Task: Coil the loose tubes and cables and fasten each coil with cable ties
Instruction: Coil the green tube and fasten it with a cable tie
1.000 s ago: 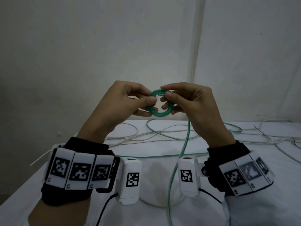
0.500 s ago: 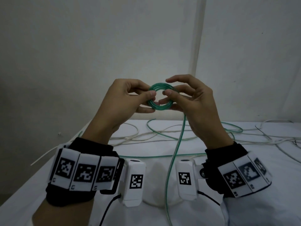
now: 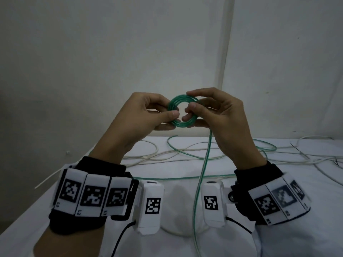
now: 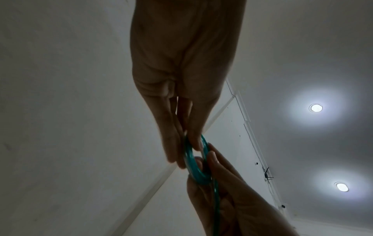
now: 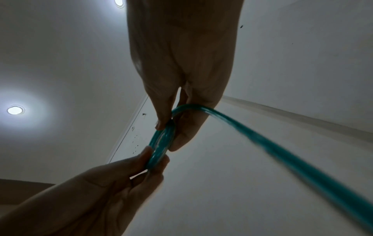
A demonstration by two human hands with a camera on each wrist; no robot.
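The green coil is held up in front of the wall, above the worktop, pinched on its left side by the left hand and on its right side by the right hand; both hands are clamped on it, thumb against fingers, as both wrist views confirm. Compared with a second ago, the ring is carried a little higher and the right fingers are shifted from the inner edge to the top of the ring, so that a further turn appears to be laid on; the coil looks slightly thicker, though the gain is small. The free tube is seen running straight down from the right hand between the wrists, and its slack lies in wide loops on the worktop among the white cables, which are untouched. It is judged that winding is in progress and is far from done, since much green tube is left to be taken in. No cable tie can be made out in any view, so fastening is not yet begun. The turns are kept from springing apart only by the two pinches.
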